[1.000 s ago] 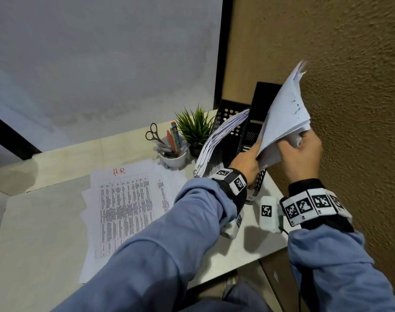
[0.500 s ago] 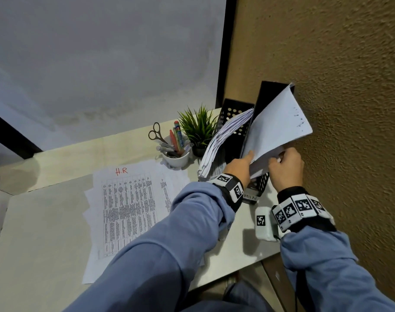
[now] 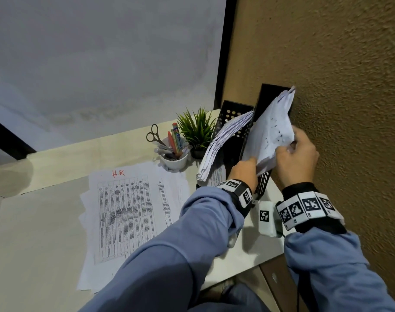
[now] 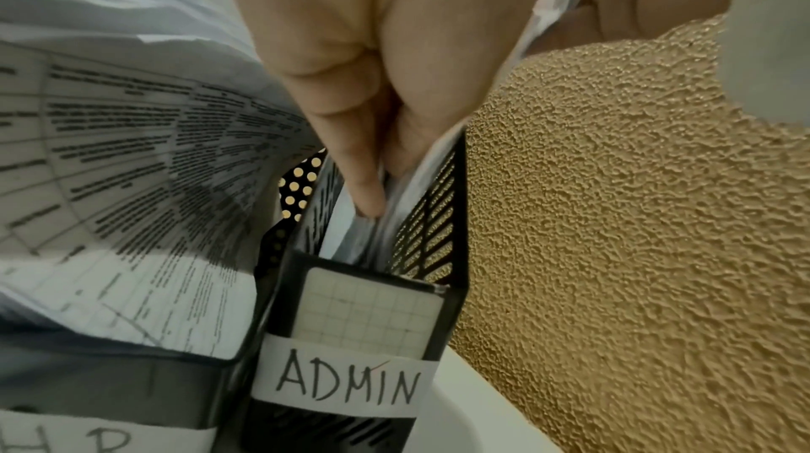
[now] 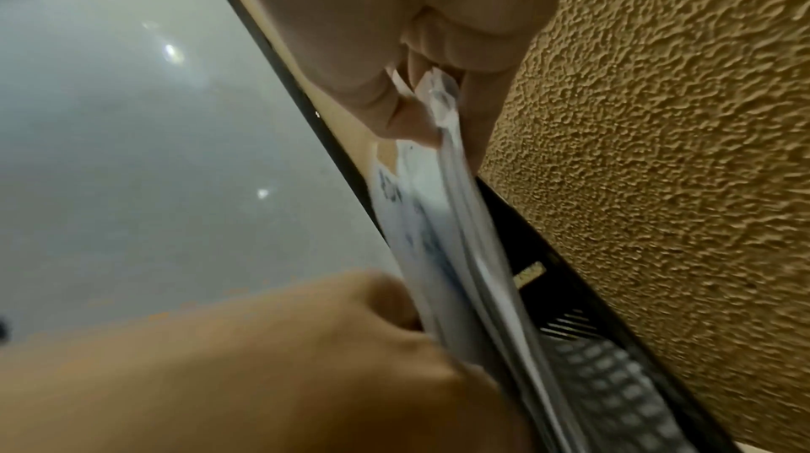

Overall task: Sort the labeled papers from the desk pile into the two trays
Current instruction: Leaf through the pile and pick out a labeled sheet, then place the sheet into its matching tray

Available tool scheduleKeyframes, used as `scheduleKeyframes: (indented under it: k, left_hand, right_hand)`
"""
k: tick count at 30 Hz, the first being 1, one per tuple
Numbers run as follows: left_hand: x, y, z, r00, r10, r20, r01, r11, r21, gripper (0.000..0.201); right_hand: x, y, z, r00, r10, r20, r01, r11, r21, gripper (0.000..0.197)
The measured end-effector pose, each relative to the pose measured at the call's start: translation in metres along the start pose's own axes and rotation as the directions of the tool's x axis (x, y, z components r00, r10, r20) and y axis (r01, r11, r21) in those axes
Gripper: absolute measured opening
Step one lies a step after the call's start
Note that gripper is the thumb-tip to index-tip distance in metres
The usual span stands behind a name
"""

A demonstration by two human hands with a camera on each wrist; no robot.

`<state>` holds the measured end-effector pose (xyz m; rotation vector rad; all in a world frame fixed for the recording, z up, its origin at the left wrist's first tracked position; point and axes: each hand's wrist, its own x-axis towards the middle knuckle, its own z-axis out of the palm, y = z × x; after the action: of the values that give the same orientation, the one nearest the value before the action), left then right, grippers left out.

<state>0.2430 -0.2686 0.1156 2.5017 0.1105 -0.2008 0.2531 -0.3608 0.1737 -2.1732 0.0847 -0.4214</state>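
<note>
A bundle of white papers (image 3: pixel 270 131) stands tilted in the black mesh tray labelled ADMIN (image 4: pixel 337 381), against the wall. My left hand (image 3: pixel 254 164) grips the bundle's lower edge, one finger reaching down into the tray in the left wrist view. My right hand (image 3: pixel 286 149) pinches its near upper edge (image 5: pixel 442 107). Left of it, the tray marked H.R (image 3: pixel 237 109) holds a leaning stack of printed sheets (image 3: pixel 223 143). The desk pile (image 3: pixel 129 212) lies flat at centre, its top sheet marked "H.R" in red.
A white cup with scissors and pens (image 3: pixel 174 158) and a small green plant (image 3: pixel 197 129) stand left of the trays. A white tagged device (image 3: pixel 267 217) lies near the desk's front right edge. The rough brown wall (image 3: pixel 349 86) runs right beside the ADMIN tray.
Both hands have brought the bundle down from chest height, and its lower edge now sits inside the ADMIN tray. The desk pile has not moved.
</note>
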Motion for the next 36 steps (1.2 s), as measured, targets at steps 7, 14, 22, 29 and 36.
scheduleKeyframes:
  k: [7, 14, 22, 29, 36]
  left_hand:
    - [-0.023, -0.033, -0.023, 0.997, 0.054, -0.054, -0.068, 0.95, -0.305, 0.049]
    - [-0.11, -0.148, -0.057, 0.947, -0.235, -0.221, 0.058, 0.798, -0.6, 0.011]
    - [-0.177, -0.307, -0.05, 0.554, -0.805, -0.214, 0.77, 0.593, -0.237, 0.043]
    - [-0.186, -0.323, -0.046, 0.453, -0.865, -0.216, 0.818, 0.5, -0.284, 0.058]
    - [-0.186, -0.33, -0.043, 0.46, -0.876, -0.142, 0.771, 0.474, -0.426, 0.063]
  right_hand:
    - [-0.004, 0.015, 0.011, 0.984, 0.093, 0.151, -0.086, 0.995, -0.051, 0.059]
    - [-0.043, -0.029, 0.034, 0.929, -0.349, -0.12, 0.362, 0.924, 0.119, 0.057]
    - [-0.148, -0.018, 0.143, 0.798, -0.23, 0.558, 0.131, 0.968, 0.212, 0.037]
    - [-0.188, 0.012, 0.197, 0.524, 0.267, 0.809, -0.106, 0.963, -0.249, 0.044]
    - [-0.199, 0.012, 0.214, 0.447, 0.391, 0.804, -0.287, 0.914, -0.286, 0.06]
